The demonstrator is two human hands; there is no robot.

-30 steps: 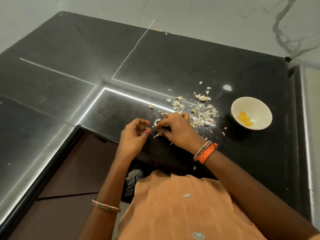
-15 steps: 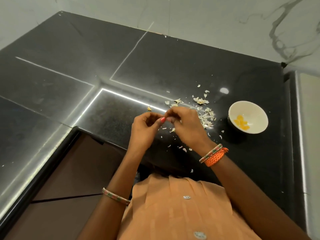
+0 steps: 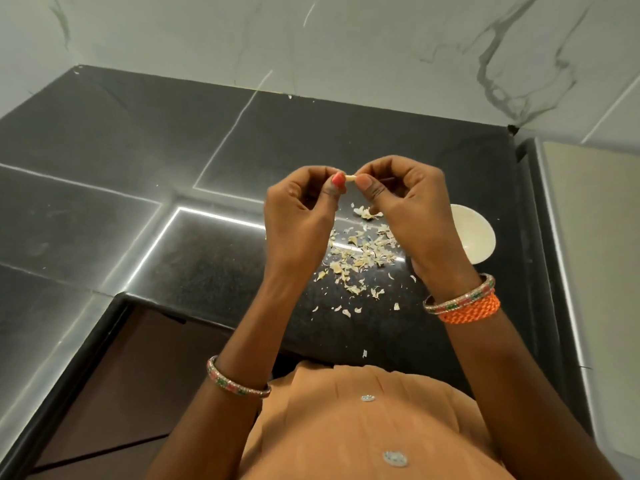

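Grey-veined marble wall (image 3: pixel 346 36) at the back, black polished countertop (image 3: pixel 121 140) below it, L-shaped, with bright light strips reflected on it. The person's orange shirt (image 3: pixel 346 427) fills the bottom centre, two round buttons on it.

Both hands are raised over the counter and meet near frame centre. Left hand (image 3: pixel 298 216): fingers curled, thumb with a red-painted nail and the forefinger pinching the left end of a small pale piece (image 3: pixel 350 177). Right hand (image 3: pixel 412 209): fingers curled too, thumb and forefinger pinching the right end of the same piece. The pale piece sits right between the two thumb tips, touching both, held in the air above the counter and not resting on it. Most of it is hidden by the fingertips; what it is cannot be told for sure, maybe a garlic clove.

White bowl (image 3: pixel 474 233) on the counter to the right, partly hidden behind the right hand, contents not visible. Peel scraps (image 3: pixel 360 254) lie scattered on the counter under and between the hands, a few loose flakes nearer the counter edge.

Beaded bangle (image 3: pixel 239 379) on the left wrist, matching bangle (image 3: pixel 460 294) plus an orange thread band (image 3: pixel 471 308) on the right wrist
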